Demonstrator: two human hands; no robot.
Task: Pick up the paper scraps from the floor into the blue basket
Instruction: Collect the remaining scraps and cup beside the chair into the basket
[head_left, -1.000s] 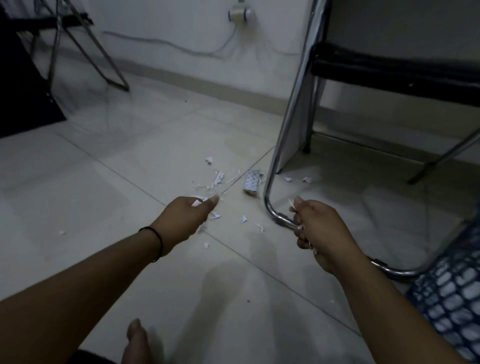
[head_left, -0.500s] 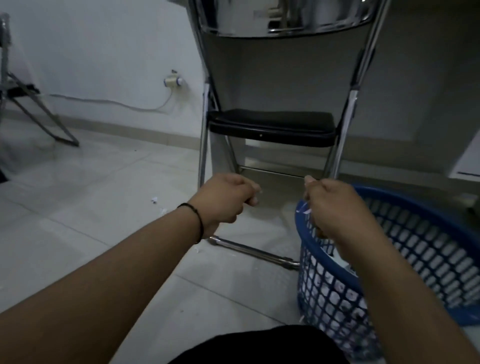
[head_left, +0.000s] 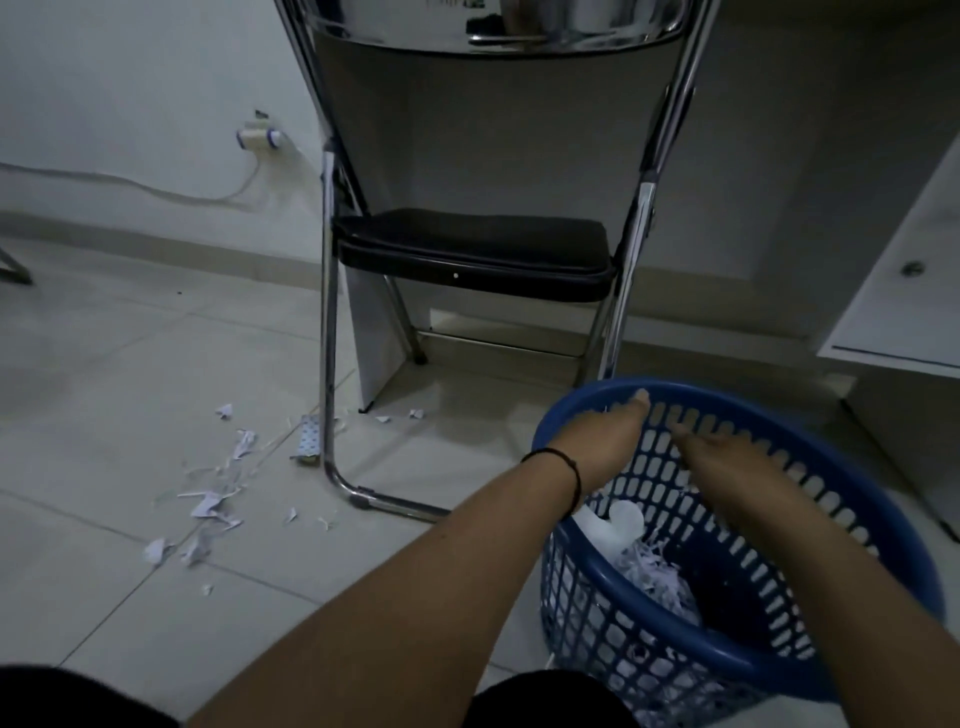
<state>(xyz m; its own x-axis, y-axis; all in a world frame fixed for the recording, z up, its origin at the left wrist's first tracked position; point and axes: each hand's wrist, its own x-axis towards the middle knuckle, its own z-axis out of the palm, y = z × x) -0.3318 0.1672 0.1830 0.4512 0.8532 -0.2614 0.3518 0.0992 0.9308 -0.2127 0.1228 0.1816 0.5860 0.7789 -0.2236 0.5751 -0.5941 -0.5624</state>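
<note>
White paper scraps (head_left: 208, 504) lie scattered on the tiled floor at the left, by the chair's front leg. The blue plastic basket (head_left: 779, 654) stands at the lower right with shredded paper (head_left: 654, 571) and a white lump inside. Both my hands hover over the basket's opening. My left hand (head_left: 602, 441), with a black band on its wrist, has its thumb stretched toward the far rim. My right hand (head_left: 727, 457) is beside it with loose fingers pointing left. No scrap shows in either hand.
A folding chair (head_left: 467, 249) with chrome legs and a black seat stands right behind the basket. A dotted strip (head_left: 307, 441) lies by its left leg. A white cabinet (head_left: 904, 291) is at the right, and a wall socket with a cable (head_left: 257, 137) at the left.
Both hands gripped scraps by the floor pile, swung right to the basket, and now hang over it with fingers loosened. The view turned from the floor to the chair and basket.
</note>
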